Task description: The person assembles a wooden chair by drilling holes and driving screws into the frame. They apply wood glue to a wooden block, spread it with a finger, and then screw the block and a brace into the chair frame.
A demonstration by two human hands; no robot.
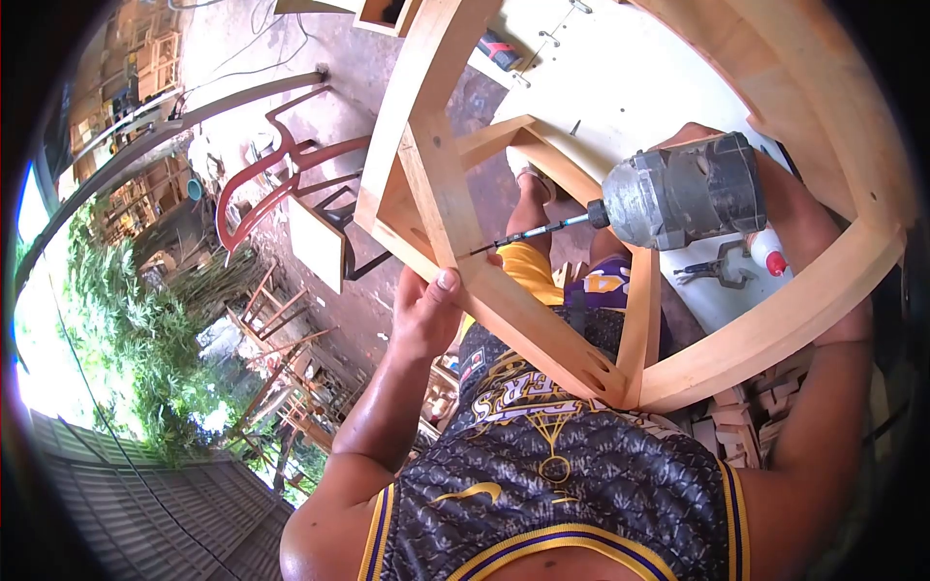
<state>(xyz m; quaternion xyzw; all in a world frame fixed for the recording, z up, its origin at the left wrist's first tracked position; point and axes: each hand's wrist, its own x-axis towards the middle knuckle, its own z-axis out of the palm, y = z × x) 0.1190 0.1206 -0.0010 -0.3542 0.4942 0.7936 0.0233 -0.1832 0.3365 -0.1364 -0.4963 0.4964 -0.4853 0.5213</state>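
My left hand [424, 308] is closed around the lower rail of a pale wooden chair frame [542, 334], its thumb lying on the wood near a corner joint. A worn grey-black power drill [683, 189] is in my right hand [690, 134], which is mostly hidden behind the tool body. From its chuck a long driver bit [542, 232] points left, its tip right at the inner side of the joint by my left thumb. Oblong pocket holes show in the rail near the front corner. The frame's curved members arch around the drill and my right forearm.
A white work surface [635, 68] holds a locking clamp [717, 269], a white bottle with a red cap [770, 254] and a red-black tool [499, 50]. Wood offcuts [741, 426] lie below right. A reddish-brown chair frame [262, 184] stands on the floor at left.
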